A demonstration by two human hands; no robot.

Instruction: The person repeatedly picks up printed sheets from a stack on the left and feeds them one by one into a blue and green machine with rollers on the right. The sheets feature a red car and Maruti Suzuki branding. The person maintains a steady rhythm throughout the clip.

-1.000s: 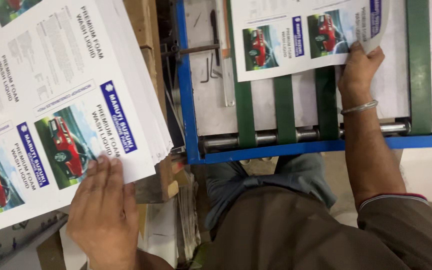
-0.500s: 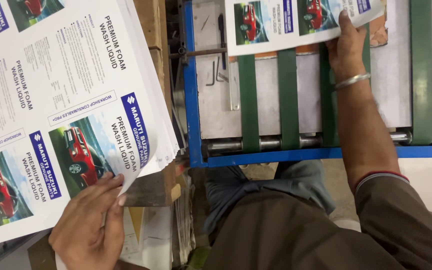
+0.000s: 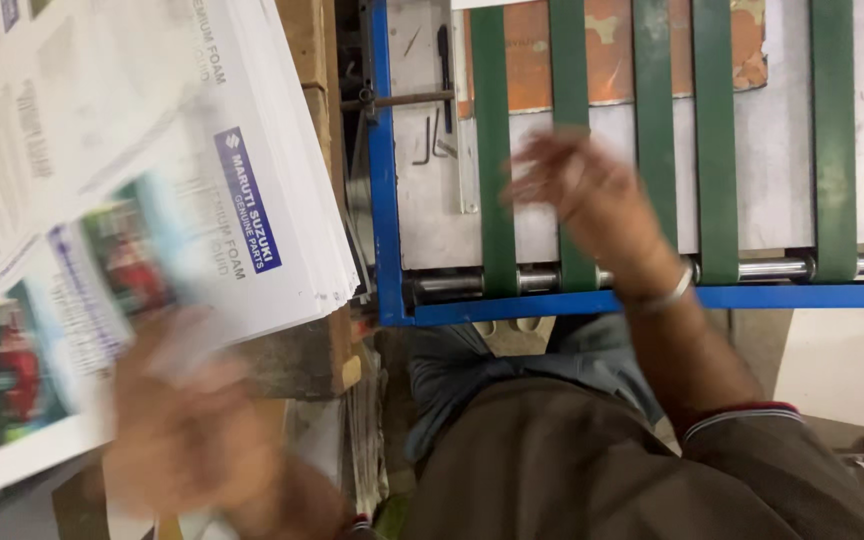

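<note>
I look down on a grey metal feed table (image 3: 772,150) with a blue frame, which fills the upper right. Five dark green belts (image 3: 492,150) run across it, up and away from me, over a steel roller (image 3: 782,268) at the near edge.

A thick stack of printed sheets (image 3: 282,150) takes up the left side and rests on a brown wooden block (image 3: 302,350). Each sheet is white, with pictures of a red car and blue label panels. The top sheet (image 3: 102,250) is lifted and blurred.

My left hand (image 3: 187,440) is at the near corner of that top sheet, at the bottom left. It is so blurred that I cannot tell how its fingers are set, or whether they pinch the paper.

My right hand (image 3: 577,185) hovers over the belts with its fingers loosely spread, holding nothing. A silver bangle (image 3: 664,296) circles that wrist.

Small hex keys (image 3: 430,145) lie on the table just beside the blue frame.
</note>
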